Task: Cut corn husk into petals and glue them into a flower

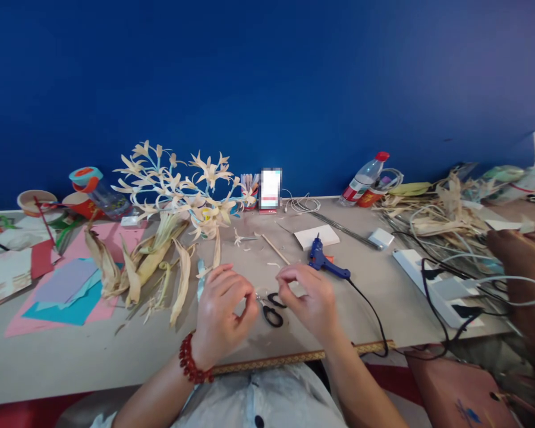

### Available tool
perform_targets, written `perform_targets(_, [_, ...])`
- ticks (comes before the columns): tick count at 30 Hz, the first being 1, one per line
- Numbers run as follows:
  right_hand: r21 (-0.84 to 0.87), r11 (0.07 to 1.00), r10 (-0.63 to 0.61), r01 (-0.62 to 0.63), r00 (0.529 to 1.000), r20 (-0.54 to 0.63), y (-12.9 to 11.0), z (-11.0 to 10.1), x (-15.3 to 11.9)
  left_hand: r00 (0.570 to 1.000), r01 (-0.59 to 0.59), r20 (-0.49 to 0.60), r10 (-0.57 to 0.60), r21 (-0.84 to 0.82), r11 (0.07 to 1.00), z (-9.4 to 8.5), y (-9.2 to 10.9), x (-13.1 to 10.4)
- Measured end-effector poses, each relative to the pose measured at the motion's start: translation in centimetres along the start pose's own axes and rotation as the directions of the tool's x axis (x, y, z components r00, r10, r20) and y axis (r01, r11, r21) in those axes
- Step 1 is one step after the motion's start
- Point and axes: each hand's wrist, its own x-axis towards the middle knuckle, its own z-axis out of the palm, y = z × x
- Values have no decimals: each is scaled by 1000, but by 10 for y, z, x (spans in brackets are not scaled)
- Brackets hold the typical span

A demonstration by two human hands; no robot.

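My left hand (226,309), with a red bead bracelet at its wrist, is held over the table's front part, its fingers curled and thumb against them; a pale husk strip (217,248) rises behind its fingers, and whether it is held is unclear. My right hand (310,294) is curled with thumb and fingertips together; anything between them is too small to make out. Black-handled scissors (273,316) lie between my hands. A blue glue gun (324,260) rests just beyond my right hand. Several husk flowers on pale blue stems (173,187) stand at the back left.
Dried corn husks (149,261) and coloured paper (65,303) lie left. A thin stick (275,248), a white card (317,237) and a lit phone (271,189) are beyond my hands. Right are a bottle (364,179), a power strip (437,291), cables and another person's hand (519,255).
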Motion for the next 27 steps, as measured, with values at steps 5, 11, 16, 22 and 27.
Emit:
perform_targets(5, [37, 999, 12, -15, 996, 86, -9, 2, -2, 1000, 3, 23, -3, 2, 1000, 1, 0, 1])
perform_targets(11, [37, 999, -20, 16, 995, 98, -9, 11, 1, 1000, 3, 23, -3, -4, 1000, 2, 2, 1])
perform_targets(16, [11, 999, 42, -42, 999, -26, 2, -4, 1, 1000, 20, -1, -20, -15, 1000, 0, -2, -1])
perform_targets(22, [67, 996, 42, -54, 983, 176, -16, 9, 0, 1000, 16, 6, -16, -32, 999, 3, 1, 1])
perform_targets(27, [62, 995, 63, -75, 983, 173, -11, 12, 1, 1000, 15, -9, -16, -34, 999, 2, 2, 1])
